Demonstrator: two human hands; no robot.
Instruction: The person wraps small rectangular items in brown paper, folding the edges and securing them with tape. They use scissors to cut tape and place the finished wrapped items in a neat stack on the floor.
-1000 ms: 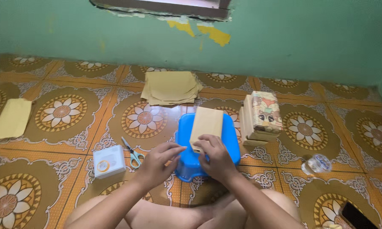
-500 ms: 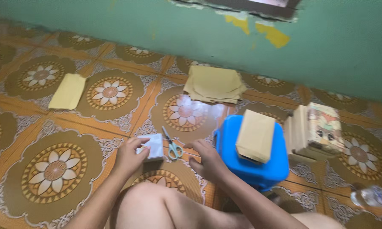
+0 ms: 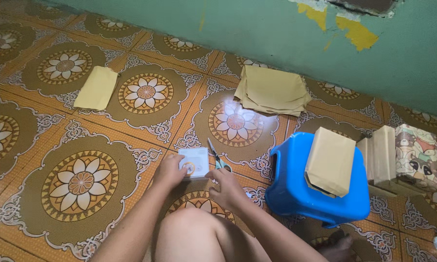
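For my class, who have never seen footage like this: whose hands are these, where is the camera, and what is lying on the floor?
This single picture comes from a camera worn on a person's head, looking down at their own bare arms and knee. The left hand grips a small white box on the patterned tile floor; the right hand rests beside it, near green-handled scissors. To the right, a brown-paper-wrapped packet lies on a blue plastic stool, with more wrapped packets beyond. Loose brown paper sheets lie by the green wall.

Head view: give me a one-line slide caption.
Seated on patterned tiles, left hand and right hand reach a small white box beside scissors, near a blue stool.
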